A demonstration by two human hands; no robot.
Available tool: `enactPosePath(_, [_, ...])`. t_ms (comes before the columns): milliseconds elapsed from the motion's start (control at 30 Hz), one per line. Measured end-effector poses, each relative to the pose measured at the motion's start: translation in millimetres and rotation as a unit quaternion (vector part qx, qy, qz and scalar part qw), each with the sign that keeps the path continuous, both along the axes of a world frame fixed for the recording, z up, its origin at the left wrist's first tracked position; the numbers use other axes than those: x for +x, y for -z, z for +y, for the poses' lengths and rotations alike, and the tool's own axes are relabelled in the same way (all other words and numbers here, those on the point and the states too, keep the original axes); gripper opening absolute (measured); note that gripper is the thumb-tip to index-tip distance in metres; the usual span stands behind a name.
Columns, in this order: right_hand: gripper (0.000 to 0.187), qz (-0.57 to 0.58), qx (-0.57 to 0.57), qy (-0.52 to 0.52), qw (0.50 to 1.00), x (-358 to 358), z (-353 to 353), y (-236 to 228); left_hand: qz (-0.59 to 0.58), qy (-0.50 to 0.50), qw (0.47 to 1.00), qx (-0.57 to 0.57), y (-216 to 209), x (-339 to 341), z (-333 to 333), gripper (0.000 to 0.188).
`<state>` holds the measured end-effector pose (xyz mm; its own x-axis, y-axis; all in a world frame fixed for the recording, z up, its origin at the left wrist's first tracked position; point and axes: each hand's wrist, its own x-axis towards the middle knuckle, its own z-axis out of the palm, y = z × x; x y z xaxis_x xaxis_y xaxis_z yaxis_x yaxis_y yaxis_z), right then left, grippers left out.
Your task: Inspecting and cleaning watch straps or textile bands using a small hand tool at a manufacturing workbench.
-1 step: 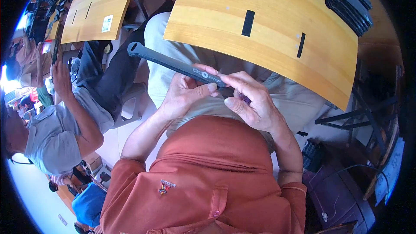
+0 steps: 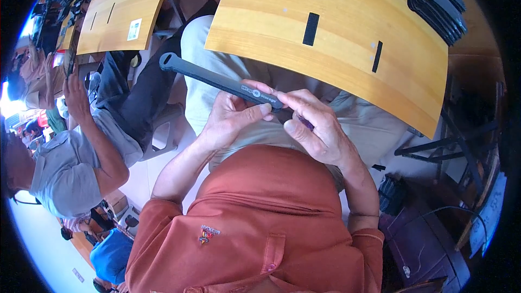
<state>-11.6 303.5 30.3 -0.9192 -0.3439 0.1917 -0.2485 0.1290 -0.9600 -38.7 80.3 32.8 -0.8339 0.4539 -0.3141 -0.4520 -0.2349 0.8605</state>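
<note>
I hold a long, flat dark grey strap (image 2: 211, 78) over my lap with both hands. It runs from a rounded end at the upper left down to my fingers. My left hand (image 2: 233, 122) grips it from below with the thumb pressed on its near end. My right hand (image 2: 320, 130) closes over the same end, where a small purple piece (image 2: 305, 123) shows under the thumb. My orange shirt fills the lower middle of the view.
A curved wooden table (image 2: 380, 16) with black slots lies just beyond my knees. A stack of dark straps (image 2: 434, 0) sits at its far right. A person in a grey shirt (image 2: 70, 168) sits at my left by another wooden table (image 2: 119, 11). A dark bag (image 2: 423, 239) lies at my right.
</note>
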Motion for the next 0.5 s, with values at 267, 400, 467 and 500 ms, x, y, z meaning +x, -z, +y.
enactPosePath(267, [0.04,0.011,0.096,0.025,0.995,8.3,2.3,4.4,-0.004,-0.025,1.0,0.004,8.9,0.2,-0.3,0.028])
enactPosePath(400, [0.034,0.003,0.167,0.047,0.985,7.1,-1.3,-11.0,-0.005,-0.033,0.999,0.012,15.4,1.1,-1.8,0.027])
enactPosePath(467, [0.031,-0.016,0.167,0.052,0.984,6.3,-2.1,-12.4,-0.007,-0.034,0.999,0.017,15.6,1.4,-1.2,0.027])
enactPosePath(500, [0.029,-0.001,0.159,0.048,0.986,5.8,-2.4,-11.8,-0.002,-0.034,0.999,0.012,15.3,1.6,-0.1,0.026])
